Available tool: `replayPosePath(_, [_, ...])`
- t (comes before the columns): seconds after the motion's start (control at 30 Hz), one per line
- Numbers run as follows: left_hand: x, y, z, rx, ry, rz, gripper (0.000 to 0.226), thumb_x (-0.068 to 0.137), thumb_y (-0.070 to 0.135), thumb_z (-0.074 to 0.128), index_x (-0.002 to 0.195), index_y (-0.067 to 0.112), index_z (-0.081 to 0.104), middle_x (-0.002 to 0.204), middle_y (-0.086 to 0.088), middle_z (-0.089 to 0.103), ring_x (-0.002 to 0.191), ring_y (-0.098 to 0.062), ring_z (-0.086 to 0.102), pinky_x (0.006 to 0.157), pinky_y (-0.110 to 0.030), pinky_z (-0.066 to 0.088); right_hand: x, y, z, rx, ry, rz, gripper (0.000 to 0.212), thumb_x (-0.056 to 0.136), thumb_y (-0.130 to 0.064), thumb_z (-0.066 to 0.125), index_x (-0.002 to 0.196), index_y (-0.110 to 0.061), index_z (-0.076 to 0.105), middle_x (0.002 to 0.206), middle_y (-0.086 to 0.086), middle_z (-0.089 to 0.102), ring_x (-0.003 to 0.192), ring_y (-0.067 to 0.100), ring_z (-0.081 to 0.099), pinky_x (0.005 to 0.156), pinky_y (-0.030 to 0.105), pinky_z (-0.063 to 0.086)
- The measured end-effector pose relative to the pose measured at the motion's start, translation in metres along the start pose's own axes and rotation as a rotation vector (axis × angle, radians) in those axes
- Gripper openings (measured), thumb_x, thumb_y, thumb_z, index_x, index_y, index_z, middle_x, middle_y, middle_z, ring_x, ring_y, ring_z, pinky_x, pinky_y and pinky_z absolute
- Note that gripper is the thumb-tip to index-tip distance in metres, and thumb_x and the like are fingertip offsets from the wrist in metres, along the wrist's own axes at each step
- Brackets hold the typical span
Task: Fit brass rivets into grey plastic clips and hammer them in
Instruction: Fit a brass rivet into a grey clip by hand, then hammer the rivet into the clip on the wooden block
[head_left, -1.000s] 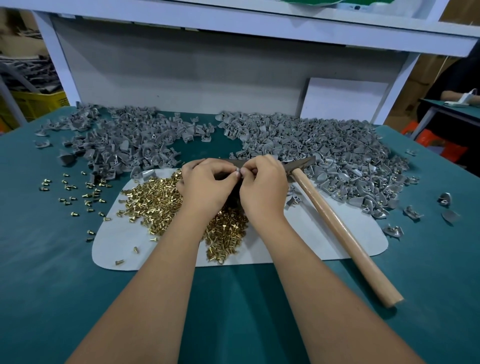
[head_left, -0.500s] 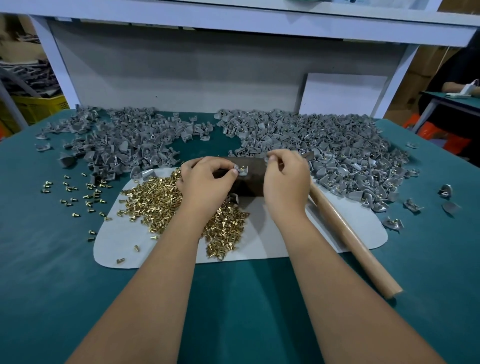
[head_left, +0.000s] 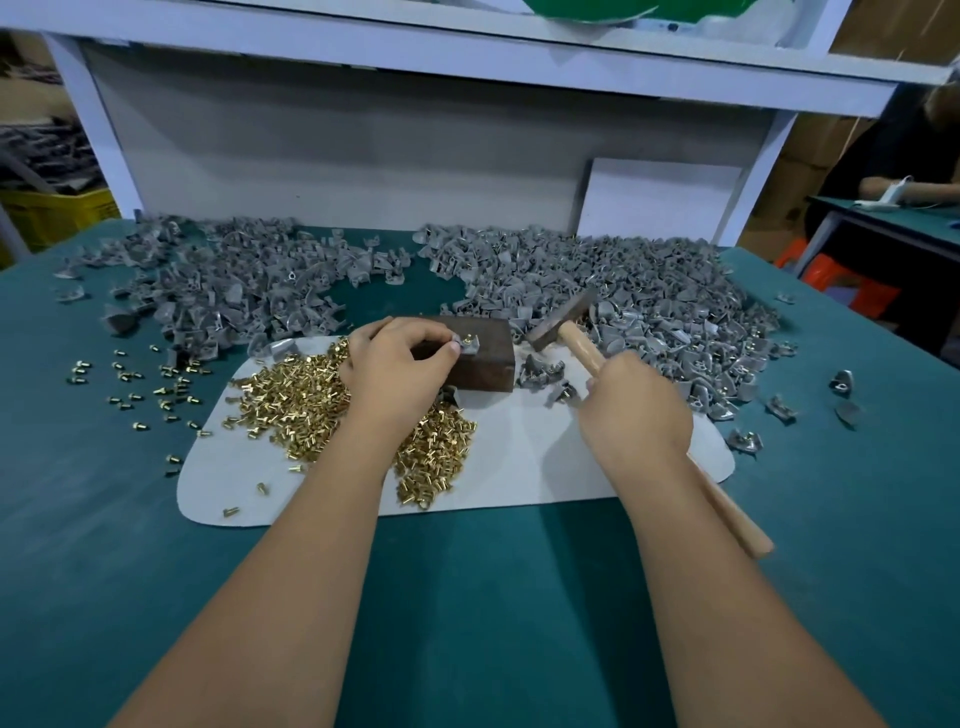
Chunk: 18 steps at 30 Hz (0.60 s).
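Your clip (head_left: 464, 345) is small and grey, lying on top of the dark block (head_left: 480, 358) near its left edge, with a brass rivet (head_left: 467, 340) standing upright in it. Your hammer (head_left: 582, 340) has a dark metal head and a pale wooden handle; the head is tilted, raised just right of the block. Loose rivets (head_left: 311, 400) lie heaped on the white mat (head_left: 524, 462). Grey clips (head_left: 623, 280) are piled behind on the green surface (head_left: 467, 597).
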<state>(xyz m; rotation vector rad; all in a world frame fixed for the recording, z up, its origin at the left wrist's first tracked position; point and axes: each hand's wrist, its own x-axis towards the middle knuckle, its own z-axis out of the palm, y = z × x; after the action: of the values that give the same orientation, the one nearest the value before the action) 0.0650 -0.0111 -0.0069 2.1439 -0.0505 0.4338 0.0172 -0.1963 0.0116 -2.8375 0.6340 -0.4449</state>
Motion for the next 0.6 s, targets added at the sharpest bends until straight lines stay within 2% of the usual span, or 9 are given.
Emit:
replayPosePath(0.1, [-0.001, 0.002, 0.004, 0.038, 0.039, -0.011, 0.019, 0.088, 0.042, 0.065, 0.072, 0.049, 0.057, 0.086, 0.038, 0.046, 0.127, -0.016, 0.032, 0.090, -0.036, 0.016, -0.004, -0.003, -0.014, 0.047, 0.126, -0.058, 0.021, 0.092, -0.017, 0.055, 0.106, -0.012, 0.039, 0.079, 0.004, 0.056, 0.057, 0.024, 0.044, 0.044, 0.026, 0.020])
replayPosePath(0.17, [-0.001, 0.001, 0.006, 0.051, 0.059, -0.012, 0.018, 0.088, 0.043, 0.065, 0.073, 0.049, 0.058, 0.089, 0.034, 0.050, 0.128, -0.016, 0.033, 0.092, -0.038, 0.015, -0.014, -0.003, -0.020, 0.134, 0.224, -0.199, 0.028, 0.093, -0.018, 0.052, 0.118, -0.022, 0.041, 0.077, 0.000, 0.053, 0.054, 0.020, 0.038, 0.043, 0.024, 0.016])
replayPosePath(0.23, [0.000, 0.000, 0.007, 0.063, 0.083, 0.005, 0.017, 0.087, 0.042, 0.066, 0.072, 0.049, 0.059, 0.087, 0.035, 0.052, 0.128, -0.014, 0.035, 0.096, -0.041, 0.015, -0.027, -0.007, -0.024, 0.176, 0.263, -0.315, 0.042, 0.093, -0.019, 0.051, 0.129, -0.038, 0.039, 0.077, -0.005, 0.050, 0.054, 0.018, 0.038, 0.043, 0.022, 0.017])
replayPosePath(0.33, [0.001, -0.001, 0.009, 0.064, 0.118, 0.009, 0.023, 0.085, 0.041, 0.069, 0.067, 0.050, 0.057, 0.081, 0.038, 0.050, 0.127, -0.011, 0.038, 0.102, -0.046, 0.015, -0.039, -0.015, -0.024, 0.116, 0.265, -0.360, 0.061, 0.092, -0.019, 0.052, 0.141, -0.050, 0.029, 0.081, -0.006, 0.046, 0.058, 0.019, 0.039, 0.044, 0.025, 0.021])
replayPosePath(0.5, [0.001, -0.001, 0.011, 0.072, 0.145, -0.016, 0.028, 0.084, 0.042, 0.070, 0.062, 0.050, 0.056, 0.077, 0.044, 0.046, 0.127, -0.007, 0.037, 0.101, -0.044, 0.014, -0.049, -0.022, -0.021, 0.167, 0.335, -0.372, 0.087, 0.086, -0.010, 0.057, 0.137, -0.059, 0.005, 0.071, -0.004, 0.040, 0.046, 0.009, 0.026, 0.042, 0.020, 0.014])
replayPosePath(0.6, [0.001, -0.002, 0.012, 0.062, 0.132, -0.015, 0.022, 0.085, 0.042, 0.069, 0.067, 0.050, 0.059, 0.078, 0.043, 0.047, 0.127, -0.007, 0.036, 0.101, -0.043, 0.012, -0.048, -0.019, -0.018, 0.112, 0.283, -0.374, 0.080, 0.089, -0.014, 0.054, 0.137, -0.062, 0.010, 0.072, -0.004, 0.042, 0.050, 0.017, 0.031, 0.043, 0.024, 0.019])
